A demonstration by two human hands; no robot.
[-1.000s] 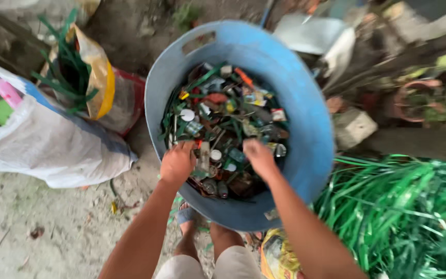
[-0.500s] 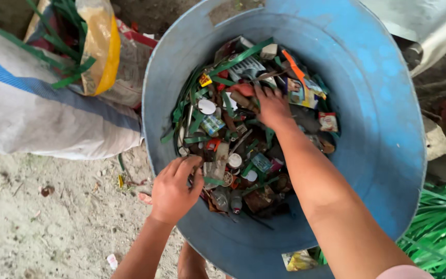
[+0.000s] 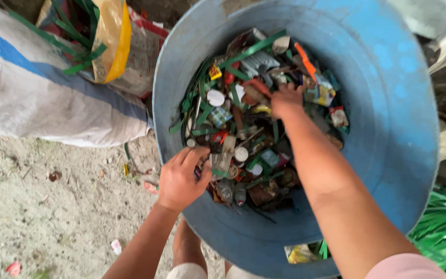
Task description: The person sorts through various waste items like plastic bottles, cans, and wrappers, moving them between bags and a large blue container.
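While the blue barrel (image 3: pixel 388 103) stands open under the person, both hands reach into the heap of scrap (image 3: pixel 256 119) piled inside it, a jumble of green plastic strips, white caps, small bottles and torn wrappers. The right hand (image 3: pixel 285 99) is deep in the middle of the heap, fingers curled down into the pieces; whether it has hold of anything cannot be told. The left hand (image 3: pixel 180 181) rests at the near rim of the barrel, fingers loosely bent and touching the edge of the scrap, with nothing clearly gripped. Beyond the left hand lies a white sack (image 3: pixel 37 103), and behind it a yellow bag (image 3: pixel 110 41) stuffed with green strips. Below the right arm more green strips (image 3: pixel 442 227) lie on the ground.
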